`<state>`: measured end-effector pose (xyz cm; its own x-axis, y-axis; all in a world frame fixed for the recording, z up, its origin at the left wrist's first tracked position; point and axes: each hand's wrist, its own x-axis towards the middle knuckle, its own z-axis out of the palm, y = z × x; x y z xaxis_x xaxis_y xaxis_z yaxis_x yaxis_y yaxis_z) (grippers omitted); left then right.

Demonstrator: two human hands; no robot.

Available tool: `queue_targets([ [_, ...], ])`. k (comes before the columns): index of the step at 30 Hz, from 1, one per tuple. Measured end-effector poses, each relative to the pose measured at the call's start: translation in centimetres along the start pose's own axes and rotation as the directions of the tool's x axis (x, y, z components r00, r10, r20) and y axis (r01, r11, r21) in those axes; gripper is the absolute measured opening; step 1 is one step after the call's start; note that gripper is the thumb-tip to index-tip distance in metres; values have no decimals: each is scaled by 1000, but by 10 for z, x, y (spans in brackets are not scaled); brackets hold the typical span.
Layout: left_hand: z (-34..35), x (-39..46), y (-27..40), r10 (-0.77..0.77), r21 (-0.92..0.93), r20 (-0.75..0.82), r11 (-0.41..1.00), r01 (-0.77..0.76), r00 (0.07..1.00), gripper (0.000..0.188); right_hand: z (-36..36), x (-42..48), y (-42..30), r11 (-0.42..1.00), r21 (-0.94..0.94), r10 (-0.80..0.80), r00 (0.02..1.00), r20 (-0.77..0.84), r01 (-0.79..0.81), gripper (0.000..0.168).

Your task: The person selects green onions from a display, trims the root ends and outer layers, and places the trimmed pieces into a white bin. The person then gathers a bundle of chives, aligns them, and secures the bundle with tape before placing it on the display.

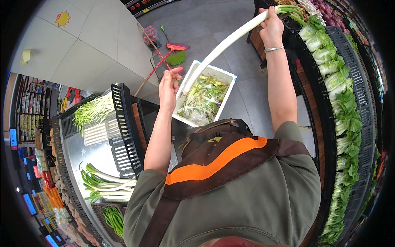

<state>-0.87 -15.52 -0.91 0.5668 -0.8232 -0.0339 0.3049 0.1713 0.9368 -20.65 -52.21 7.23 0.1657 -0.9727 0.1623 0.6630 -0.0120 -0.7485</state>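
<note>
My right hand [273,26], with a bracelet at the wrist, grips a long leek or large green onion [228,41] near its green leaves at the top right. Its white stalk slopes down to the left, and the root end lies over a white foam box [226,74] of vegetable trimmings [202,100]. Beside that root end is my left hand [169,86], its fingers apart and holding nothing. More long green onions [111,186] lie on the metal display shelf at the left.
Napa cabbages [338,80] line the curved display at the right. A black slatted divider [123,132] and thin green shoots [95,109] stand at the left, near a basket of green peppers or beans [113,219]. Brooms [177,46] and a green dustpan [176,58] are beyond the box.
</note>
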Motion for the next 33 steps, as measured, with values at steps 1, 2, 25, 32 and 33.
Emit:
queue_targets([
  [1, -2, 1, -1, 143, 176, 66, 973, -152, 988, 37, 14, -10, -7, 1000, 5, 15, 1000, 6, -15, 19],
  [2, -4, 2, -3, 265, 334, 155, 892, -303, 952, 38, 29, -25, -10, 999, -1, 40, 997, -62, -40, 20],
  [25, 60, -37, 16, -27, 625, 315, 758, -186, 949, 41, -2, -7, -17, 781, 516, 40, 854, 519, -351, 34],
  [32, 68, -46, 20, -132, 547, 276, 836, -43, 952, 39, 7, -18, -18, 805, 493, 104, 896, 432, -331, 33],
  [33, 69, -47, 20, -163, 553, 255, 833, -6, 953, 37, 7, -19, -17, 803, 493, 114, 897, 427, -336, 33],
])
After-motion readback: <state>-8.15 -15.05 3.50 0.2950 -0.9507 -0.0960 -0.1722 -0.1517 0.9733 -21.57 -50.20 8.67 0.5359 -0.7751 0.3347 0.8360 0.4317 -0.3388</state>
